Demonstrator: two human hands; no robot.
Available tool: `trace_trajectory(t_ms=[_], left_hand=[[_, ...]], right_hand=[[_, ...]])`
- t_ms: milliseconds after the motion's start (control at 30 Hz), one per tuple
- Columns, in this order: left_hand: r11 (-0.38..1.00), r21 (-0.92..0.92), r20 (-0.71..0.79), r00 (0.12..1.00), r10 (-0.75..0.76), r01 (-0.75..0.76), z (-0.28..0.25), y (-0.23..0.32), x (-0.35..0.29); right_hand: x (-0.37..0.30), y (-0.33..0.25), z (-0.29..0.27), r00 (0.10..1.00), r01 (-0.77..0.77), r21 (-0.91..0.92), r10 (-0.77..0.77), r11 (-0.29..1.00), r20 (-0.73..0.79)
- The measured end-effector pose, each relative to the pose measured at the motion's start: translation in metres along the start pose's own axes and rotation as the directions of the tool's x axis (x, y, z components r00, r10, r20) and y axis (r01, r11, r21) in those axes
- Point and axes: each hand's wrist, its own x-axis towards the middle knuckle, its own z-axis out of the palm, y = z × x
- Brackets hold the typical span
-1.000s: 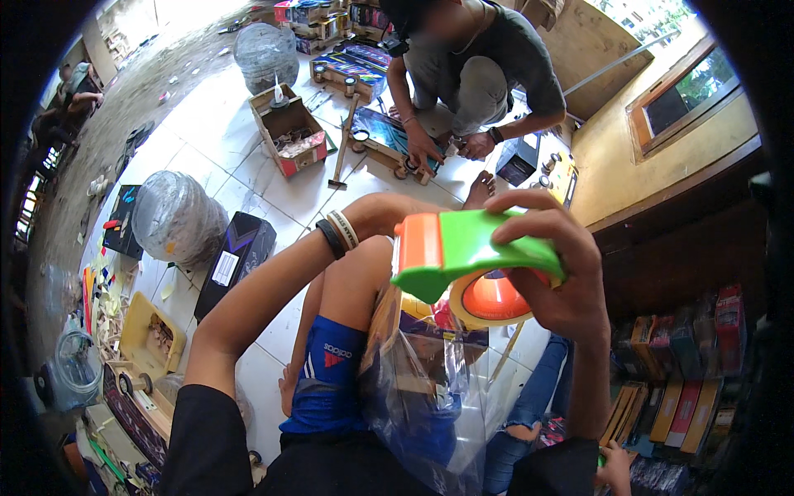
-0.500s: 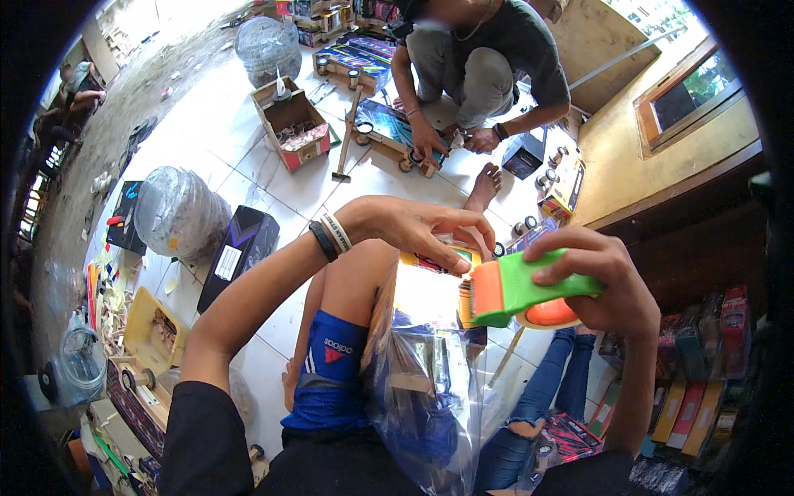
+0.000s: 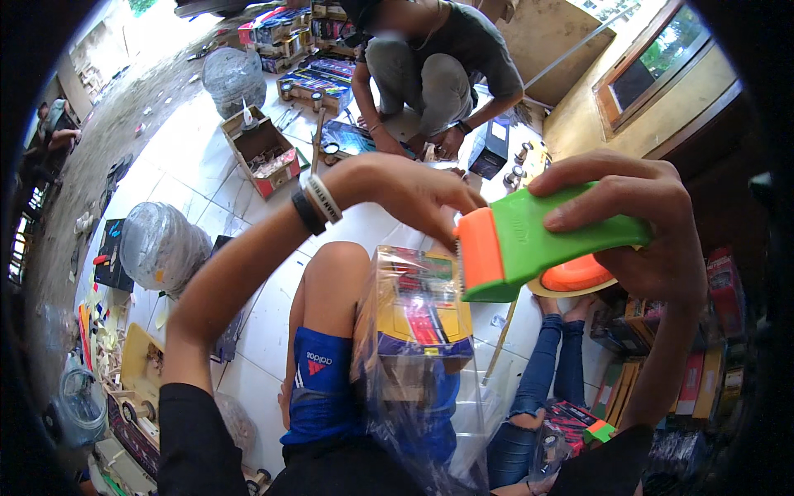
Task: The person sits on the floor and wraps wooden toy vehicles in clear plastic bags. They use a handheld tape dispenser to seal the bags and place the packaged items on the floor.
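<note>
"State the condition of the right hand [image 3: 664, 221] and left hand [image 3: 405, 190]."

"I have the right one clamped around the green tape dispenser [image 3: 542, 236], toothed orange end facing left. The left is at that end, fingers partly curled; I cannot tell whether they grip tape."

"Locate the dispenser."

"Raised, far right of the printed box [image 3: 422, 314], which I see under clear plastic film [image 3: 389, 434], right of the bent knee [image 3: 341, 269]."

Ltrs on wht wristband [image 3: 322, 201], grn dispenser [image 3: 529, 252]; blue shorts [image 3: 322, 401]: ltrs w/ logo [image 3: 316, 368].
</note>
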Motion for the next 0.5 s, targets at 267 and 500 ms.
trace_trajectory(t_ms=[267,500], left_hand=[[0.881,0.472,0.066,0.997,-0.030,-0.005,-0.001,0.009,-0.007],[0.981,-0.178,-0.308,0.951,0.016,-0.075,0.057,-0.029,-0.046]], right_hand=[[0.014,-0.011,0.007,1.000,0.002,0.026,-0.002,1.000,-0.019],[0.007,0.010,0.023,0.996,-0.010,0.180,0.025,0.984,-0.085]])
